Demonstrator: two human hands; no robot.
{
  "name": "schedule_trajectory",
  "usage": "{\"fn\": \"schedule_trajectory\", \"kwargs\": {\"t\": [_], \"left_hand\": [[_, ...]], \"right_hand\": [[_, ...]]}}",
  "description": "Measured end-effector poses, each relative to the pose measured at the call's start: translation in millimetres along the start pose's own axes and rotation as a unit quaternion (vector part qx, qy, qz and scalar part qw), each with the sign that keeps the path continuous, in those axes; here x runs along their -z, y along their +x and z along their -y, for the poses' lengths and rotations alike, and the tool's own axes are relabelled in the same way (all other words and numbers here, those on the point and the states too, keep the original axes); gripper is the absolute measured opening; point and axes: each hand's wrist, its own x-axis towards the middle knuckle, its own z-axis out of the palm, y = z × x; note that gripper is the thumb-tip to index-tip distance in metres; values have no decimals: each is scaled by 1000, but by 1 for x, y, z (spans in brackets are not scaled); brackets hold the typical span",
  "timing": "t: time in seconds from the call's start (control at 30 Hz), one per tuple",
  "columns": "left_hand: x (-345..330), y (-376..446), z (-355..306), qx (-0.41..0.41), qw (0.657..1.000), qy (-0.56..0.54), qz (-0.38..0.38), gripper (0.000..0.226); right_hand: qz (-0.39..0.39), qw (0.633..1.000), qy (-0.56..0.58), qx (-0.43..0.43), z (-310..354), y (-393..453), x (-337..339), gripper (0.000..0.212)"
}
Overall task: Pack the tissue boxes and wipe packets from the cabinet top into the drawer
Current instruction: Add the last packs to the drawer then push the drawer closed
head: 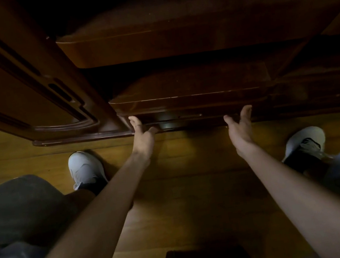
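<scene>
Both hands reached low to the drawer (191,101) at the cabinet's base: the left hand (143,136) and right hand (241,127) had fingers spread under its front edge, holding nothing. No tissue boxes or wipe packets showed. An even, two-handed pull would likely keep it from jamming.

No readable text, label, brand, number or sign is showing anywhere in this dim view; the dark wooden surfaces and the pale shoes are bearing no legible markings.
</scene>
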Motion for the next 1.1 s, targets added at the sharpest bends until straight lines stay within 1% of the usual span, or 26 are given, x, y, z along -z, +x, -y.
{"fn": "schedule_trajectory", "kwargs": {"t": [0.07,0.1,0.17,0.23,0.27,0.3,0.33,0.37,0.4,0.43,0.47,0.5,0.53,0.57,0.6,0.63,0.7,0.77,0.87,0.97,1.0,1.07,1.1], "left_hand": [[-4,5,-2,9,999,-35,6,90],[-7,7,-4,17,998,-59,3,86],[-12,8,-9,40,993,-109,-13,69],[-13,6,-11,67,991,-113,-7,70],[-10,4,-11,73,991,-116,-6,68],[-6,2,-10,74,988,-132,-18,58],[-2,1,-8,75,985,-152,-33,46],[3,0,-7,76,981,-173,-45,40],[7,1,-6,73,978,-186,-55,40],[8,0,-8,70,978,-189,-56,43],[7,-2,-11,64,979,-189,-48,51],[6,-5,-14,63,981,-179,-36,63],[4,-7,-16,61,985,-159,-25,73],[3,-9,-18,58,987,-146,-19,78],[4,-9,-17,55,988,-141,-20,81],[6,-10,-16,56,989,-137,-22,84],[8,-12,-16,51,991,-126,-14,88],[7,-15,-17,37,992,-118,-5,91],[4,-18,-8,23,995,-99,-10,94],[-1,-19,8,8,996,-84,5,96],[-3,-17,11,3,997,-75,1,94],[-3,-9,9,17,995,-92,-23,87],[-4,-5,6,30,993,-109,-32,78]], "right_hand": [[14,1000,21,-6,3,6,-10,91],[17,999,42,-19,7,7,-15,98],[14,992,108,-61,18,7,-25,108],[12,981,168,-94,29,2,-32,111],[3,978,182,-105,33,0,-30,110],[-18,976,187,-111,37,-2,-25,104],[-49,974,192,-114,38,-4,-16,94],[-77,967,210,-122,38,-6,-6,80],[-92,956,241,-136,37,-9,0,66],[-78,943,282,-161,38,-14,2,54],[-32,922,334,-194,40,-21,-2,48],[33,891,393,-225,42,-26,-12,56],[98,853,452,-242,44,-29,-26,71],[147,818,500,-244,47,-28,-40,85],[173,791,535,-242,52,-27,-52,94],[178,773,559,-242,57,-26,-61,99],[165,753,589,-244,61,-23,-70,101],[164,759,588,-225,53,-22,-74,100],[164,789,562,-187,38,-26,-84,100],[158,795,557,-180,25,-27,-88,100],[156,793,562,-176,24,-26,-88,99],[151,788,572,-168,22,-22,-89,93],[149,787,575,-165,23,-19,-91,90]]}}
